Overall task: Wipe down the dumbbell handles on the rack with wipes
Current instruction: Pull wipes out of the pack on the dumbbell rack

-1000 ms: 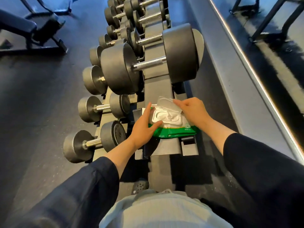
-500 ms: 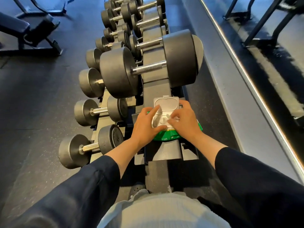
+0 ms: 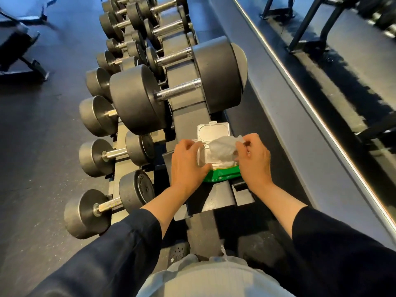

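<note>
**Wipe coming out of pack — no handle wiped yet**

R hand (image 3: pixel 254 160) now pinches a white wipe (image 3: pixel 222 150), drawn up and bunched above the pack opening; 0.5 s ago its fingers were only reaching in. L hand (image 3: pixel 188 163) grips the green wipes pack (image 3: pixel 222 176) at its left edge w/ thumb and fingers curled round, steadying it on the rack (image 3: pixel 186 127). Lid (image 3: pixel 213 132) stands flipped open. Nearest big dumbbell handle (image 3: pixel 179 92) sits just beyond the pack — prob first target once the wipe tears free. Wiping itself not started.
</note>
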Demonstrator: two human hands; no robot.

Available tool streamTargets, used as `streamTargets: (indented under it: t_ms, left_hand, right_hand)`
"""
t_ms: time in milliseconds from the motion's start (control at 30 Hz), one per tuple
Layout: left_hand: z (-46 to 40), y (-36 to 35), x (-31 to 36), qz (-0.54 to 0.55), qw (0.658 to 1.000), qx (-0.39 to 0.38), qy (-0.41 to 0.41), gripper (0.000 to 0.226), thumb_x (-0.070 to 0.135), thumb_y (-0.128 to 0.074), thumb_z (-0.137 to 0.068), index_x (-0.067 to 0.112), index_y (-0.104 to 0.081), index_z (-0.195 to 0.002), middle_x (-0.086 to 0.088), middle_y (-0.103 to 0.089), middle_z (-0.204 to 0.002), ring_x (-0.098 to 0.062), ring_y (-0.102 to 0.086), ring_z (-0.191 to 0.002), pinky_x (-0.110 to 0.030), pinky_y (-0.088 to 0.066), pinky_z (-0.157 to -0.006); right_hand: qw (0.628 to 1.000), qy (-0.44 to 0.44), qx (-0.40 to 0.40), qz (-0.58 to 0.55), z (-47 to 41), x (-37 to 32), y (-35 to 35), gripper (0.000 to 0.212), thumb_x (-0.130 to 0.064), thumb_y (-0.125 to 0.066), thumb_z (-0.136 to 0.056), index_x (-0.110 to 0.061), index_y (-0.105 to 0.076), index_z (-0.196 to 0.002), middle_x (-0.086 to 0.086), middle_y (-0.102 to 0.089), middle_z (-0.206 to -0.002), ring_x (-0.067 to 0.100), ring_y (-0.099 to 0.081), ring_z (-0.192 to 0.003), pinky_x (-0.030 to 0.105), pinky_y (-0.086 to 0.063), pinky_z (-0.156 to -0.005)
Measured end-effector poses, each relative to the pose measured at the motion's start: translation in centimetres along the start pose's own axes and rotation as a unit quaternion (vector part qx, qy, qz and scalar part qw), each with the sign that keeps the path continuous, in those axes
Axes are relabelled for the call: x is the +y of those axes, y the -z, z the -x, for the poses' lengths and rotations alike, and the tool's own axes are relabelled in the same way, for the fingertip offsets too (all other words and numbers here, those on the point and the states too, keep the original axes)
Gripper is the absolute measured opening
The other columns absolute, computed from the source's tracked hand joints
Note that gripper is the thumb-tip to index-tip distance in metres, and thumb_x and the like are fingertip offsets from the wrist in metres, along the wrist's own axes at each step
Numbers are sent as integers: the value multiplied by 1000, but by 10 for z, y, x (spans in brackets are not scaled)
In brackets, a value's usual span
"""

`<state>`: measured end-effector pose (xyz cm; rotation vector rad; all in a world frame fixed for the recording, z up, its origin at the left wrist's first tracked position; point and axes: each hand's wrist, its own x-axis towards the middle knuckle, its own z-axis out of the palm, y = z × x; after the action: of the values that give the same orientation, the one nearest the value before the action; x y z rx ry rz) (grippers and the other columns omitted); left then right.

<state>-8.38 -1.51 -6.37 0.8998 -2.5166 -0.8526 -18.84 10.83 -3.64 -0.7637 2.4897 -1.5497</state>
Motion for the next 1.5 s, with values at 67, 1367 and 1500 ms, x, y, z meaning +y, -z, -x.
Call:
streamTargets:
  t_ms: [67, 1367, 1500]
  left_hand:
    - [-1, -2, 4, 20, 999, -19, -38, 74, 25, -78, -75, 20, -41, -140, 0, -42, -137, -17, -41, -125, -33, -36, -103]
    - [-13, -13, 22, 36, 998, -27, -38, 31, 31, -65, -87, 12, -60, -112, -5, -59, -111, -19, -56, -101, -27, -41, -82]
    - [-10, -11, 27, 113, 993, -25, -18, 12, 16, -55, -94, 11, -56, -105, -5, -61, -105, -19, -58, -98, -29, -46, -82]
  right_hand:
    - [999, 16, -33, 11, 3, -1, -1, 8, -13, -51, -96, -11, -51, -88, -6, -54, -78, 5, -56, -71, 12, -45, -54]
    - [981, 28, -129, 141, 9, 8, 18, 49, -7, -53, -91, -27, -46, -135, -1, -44, -121, 13, -49, -105, 16, -43, -78]
    - [957, 66, -167, 229, 12, 8, 7, 31, -25, -56, -94, -18, -60, -124, 0, -45, -132, 16, -51, -110, 22, -42, -83]
